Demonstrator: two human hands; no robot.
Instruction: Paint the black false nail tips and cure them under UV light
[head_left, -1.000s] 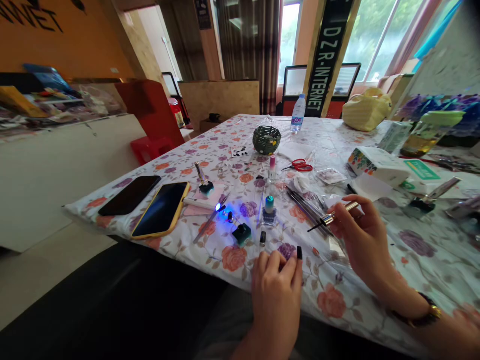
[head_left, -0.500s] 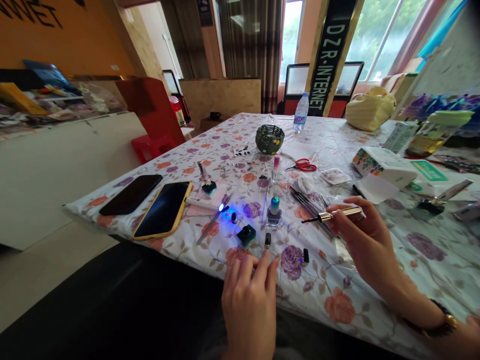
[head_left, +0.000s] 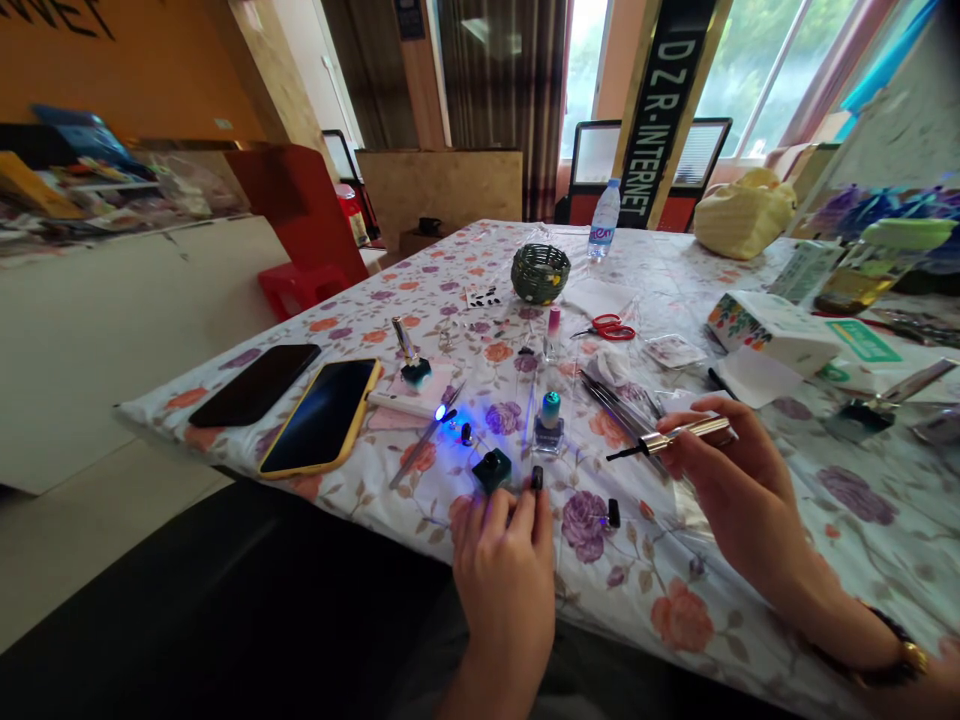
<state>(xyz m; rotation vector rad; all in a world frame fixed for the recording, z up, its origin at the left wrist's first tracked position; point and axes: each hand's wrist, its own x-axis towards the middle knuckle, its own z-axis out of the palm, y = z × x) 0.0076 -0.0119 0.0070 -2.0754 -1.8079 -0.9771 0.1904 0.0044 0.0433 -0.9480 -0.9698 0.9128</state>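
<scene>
My right hand (head_left: 731,475) is closed on the metallic handle of a brush (head_left: 694,432), whose dark tip points left above the table. Close to the table's front edge, the fingers of my left hand (head_left: 506,560) are drawn together at a small black nail piece (head_left: 537,478). Just beyond them is an open dark green polish bottle (head_left: 492,468). A grey bottle with a teal cap (head_left: 549,425) stands behind the nail piece. Another black piece (head_left: 613,513) lies between my hands. Blue light shines from a small white lamp (head_left: 409,405) onto a black piece (head_left: 466,433).
Two phones, one black (head_left: 255,384) and one yellow-cased (head_left: 322,418), lie at the left. Farther back are a woven basket (head_left: 540,275), red scissors (head_left: 611,327) and a water bottle (head_left: 603,222). A tissue box (head_left: 772,330) sits at the right.
My left hand has moved slightly forward, and its fingers have reached the black nail piece. My right hand with the brush is slightly lower in view.
</scene>
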